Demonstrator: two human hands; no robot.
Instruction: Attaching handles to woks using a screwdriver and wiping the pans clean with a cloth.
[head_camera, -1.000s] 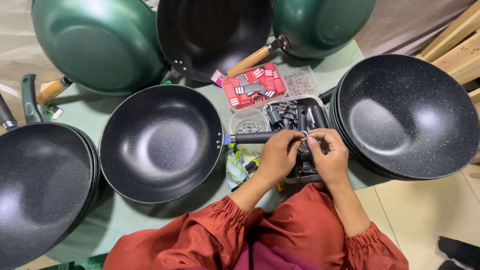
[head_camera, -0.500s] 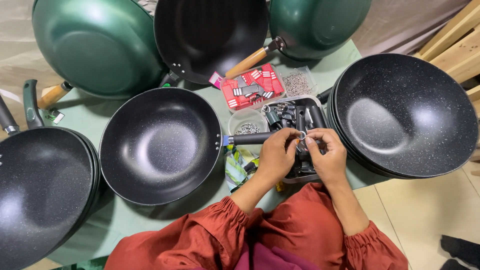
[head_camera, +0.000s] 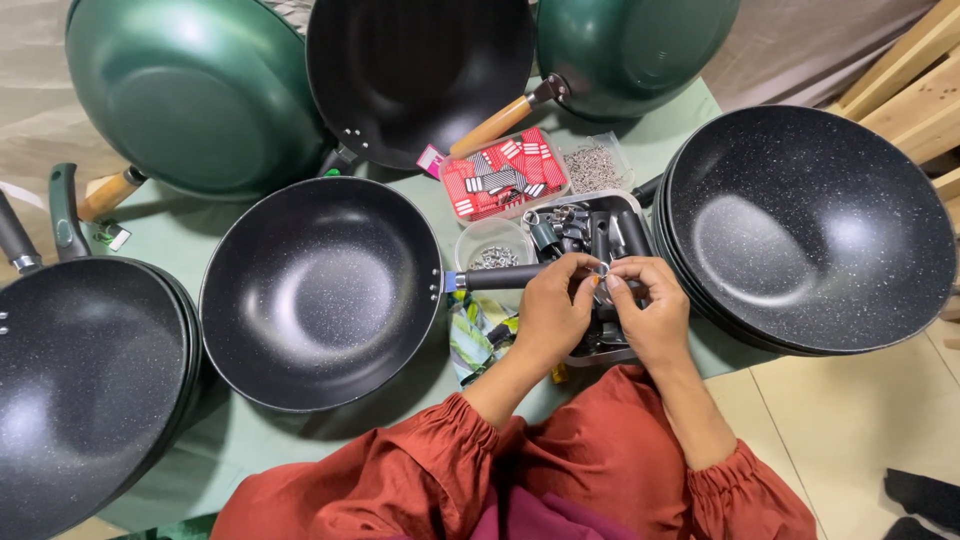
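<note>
A black speckled wok (head_camera: 320, 290) lies on the green table in front of me, its dark handle (head_camera: 500, 277) pointing right. My left hand (head_camera: 552, 312) is closed around the end of that handle. My right hand (head_camera: 650, 308) meets it there, fingertips pinching a small metal part (head_camera: 602, 270) at the handle's end. Below and behind my hands sits a tray of dark handle parts (head_camera: 585, 230).
A stack of black woks (head_camera: 810, 230) stands at the right, another stack (head_camera: 80, 390) at the left. Green woks (head_camera: 195, 90) and a black one (head_camera: 420, 70) lean at the back. A red-lined box (head_camera: 495, 178), a screw bag (head_camera: 595, 165) and a small cup of screws (head_camera: 493, 252) sit nearby.
Both hands stay at the handle's end; only the fingers shift slightly around the small part.
</note>
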